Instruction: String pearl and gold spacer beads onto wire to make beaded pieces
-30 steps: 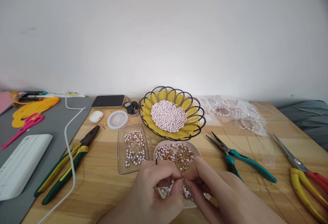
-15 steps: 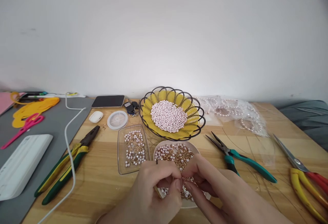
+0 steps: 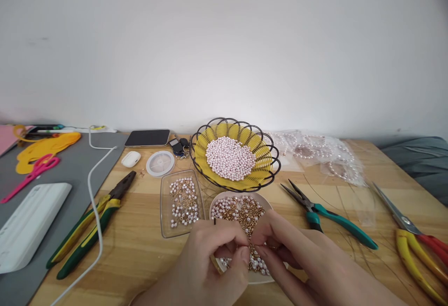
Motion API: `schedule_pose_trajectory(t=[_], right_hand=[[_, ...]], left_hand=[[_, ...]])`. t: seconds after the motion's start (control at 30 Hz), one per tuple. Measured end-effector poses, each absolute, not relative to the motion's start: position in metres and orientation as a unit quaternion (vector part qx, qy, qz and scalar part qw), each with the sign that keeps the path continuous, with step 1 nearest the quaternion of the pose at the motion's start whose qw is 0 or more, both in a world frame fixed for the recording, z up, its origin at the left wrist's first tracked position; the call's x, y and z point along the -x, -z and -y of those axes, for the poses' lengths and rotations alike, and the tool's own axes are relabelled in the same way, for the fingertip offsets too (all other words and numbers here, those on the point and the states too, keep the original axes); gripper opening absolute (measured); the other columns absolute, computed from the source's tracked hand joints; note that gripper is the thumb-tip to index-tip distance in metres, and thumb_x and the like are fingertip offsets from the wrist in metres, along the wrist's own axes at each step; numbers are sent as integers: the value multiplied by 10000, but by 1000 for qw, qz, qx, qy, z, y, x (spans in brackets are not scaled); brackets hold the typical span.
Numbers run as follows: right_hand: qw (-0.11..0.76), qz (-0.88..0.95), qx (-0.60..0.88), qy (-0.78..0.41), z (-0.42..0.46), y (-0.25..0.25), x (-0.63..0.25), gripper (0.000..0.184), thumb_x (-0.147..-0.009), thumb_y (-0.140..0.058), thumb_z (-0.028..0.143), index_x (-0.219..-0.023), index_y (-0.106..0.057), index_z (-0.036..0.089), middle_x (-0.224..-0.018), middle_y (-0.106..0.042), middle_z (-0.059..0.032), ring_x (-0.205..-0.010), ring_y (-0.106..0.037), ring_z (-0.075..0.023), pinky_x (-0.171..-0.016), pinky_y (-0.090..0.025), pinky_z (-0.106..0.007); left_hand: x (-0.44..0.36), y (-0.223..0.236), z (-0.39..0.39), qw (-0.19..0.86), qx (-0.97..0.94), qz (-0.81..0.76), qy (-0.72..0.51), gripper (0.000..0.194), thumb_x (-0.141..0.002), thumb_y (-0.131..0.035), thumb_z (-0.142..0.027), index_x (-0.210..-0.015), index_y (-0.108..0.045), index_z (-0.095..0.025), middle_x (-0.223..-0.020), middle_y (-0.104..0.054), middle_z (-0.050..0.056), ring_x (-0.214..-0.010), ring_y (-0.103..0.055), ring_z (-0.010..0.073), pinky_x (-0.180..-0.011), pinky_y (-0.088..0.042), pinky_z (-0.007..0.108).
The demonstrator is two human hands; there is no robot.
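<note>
Over a white bowl (image 3: 214, 202) of pink, white and gold beads, both hands meet with fingertips pinched. My left hand (image 3: 220, 261) is closed, thumb against forefinger. Fingertip to fingertip with it, my right hand (image 3: 290, 254) is closed in a pinch as well. Whatever sits between the fingers is too small and covered to make out. Just left of the bowl stands a clear plastic tray (image 3: 164, 231) with pearl beads and gold pieces. Behind the bowl is a yellow basket with a black looped rim (image 3: 264, 168), holding many pink pearl beads (image 3: 231, 159).
Green-yellow pliers (image 3: 100, 226) and a white cable (image 3: 93, 180) lie left, near a white power strip (image 3: 33, 226). Teal needle-nose pliers (image 3: 325, 210) and large scissors (image 3: 411, 238) rest right. Bagged bead strands (image 3: 322, 152), a phone (image 3: 147, 138) and a spool (image 3: 160, 163) lie toward the wall.
The fingertips of my right hand have shifted very slightly against the left ones. Both hands stay over the bowl, and the other things lie where they were.
</note>
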State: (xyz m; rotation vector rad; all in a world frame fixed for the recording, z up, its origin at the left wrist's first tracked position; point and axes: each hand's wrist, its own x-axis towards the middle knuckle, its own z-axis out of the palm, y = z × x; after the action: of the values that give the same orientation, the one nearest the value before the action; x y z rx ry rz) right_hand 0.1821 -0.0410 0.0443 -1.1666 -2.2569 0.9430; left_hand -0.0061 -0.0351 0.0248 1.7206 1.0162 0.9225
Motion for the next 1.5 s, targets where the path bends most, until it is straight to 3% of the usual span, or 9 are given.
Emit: schedule_pose_trajectory(t=[0.2, 0.5, 0.9, 1.2, 1.5], right_hand=[[227, 806, 411, -360, 41, -49, -180, 226, -955, -434, 40, -966, -497, 257, -774, -685, 48, -624, -685, -107, -547, -498, -171], [249, 793, 390, -397, 39, -50, -178, 263, -928, -448, 1, -938, -498, 259, -776, -678, 61, -616, -667, -88, -564, -502, -139], [230, 783, 409, -409, 38, -52, -180, 220, -922, -464, 41, -927, -531, 251, -782, -701, 26, -642, -685, -115, -579, -538, -163], [222, 783, 420, -401, 36, -53, -183, 198, -935, -494, 66, -937, -553, 255, -810, -713, 39, -679, -696, -103, -622, -549, -151], [228, 789, 427, -378, 37, -54, -183, 187, -913, -472, 68, -895, -532, 245, -747, -693, 27, -598, -656, -117, -549, -515, -182]], left_hand=[[7, -24, 36, 426, -706, -404, -396, 176, -776, -447, -133, -619, -434, -211, -503, -412, -53, -441, -379, 86, -429, -291, 196], [6, -18, 38, 400, -711, -400, -418, 161, -781, -469, -115, -657, -534, -196, -525, -585, -27, -453, -508, 83, -448, -370, 151], [8, -20, 37, 456, -698, -376, -405, 232, -825, -517, -185, -606, -444, -207, -507, -427, -47, -440, -346, 83, -415, -269, 206], [7, -18, 38, 410, -708, -378, -434, 149, -776, -501, -127, -650, -543, -194, -513, -586, -25, -412, -398, 75, -419, -306, 180], [7, -21, 37, 407, -715, -367, -434, 192, -779, -499, -108, -609, -528, -194, -510, -592, -19, -431, -470, 78, -429, -339, 165]])
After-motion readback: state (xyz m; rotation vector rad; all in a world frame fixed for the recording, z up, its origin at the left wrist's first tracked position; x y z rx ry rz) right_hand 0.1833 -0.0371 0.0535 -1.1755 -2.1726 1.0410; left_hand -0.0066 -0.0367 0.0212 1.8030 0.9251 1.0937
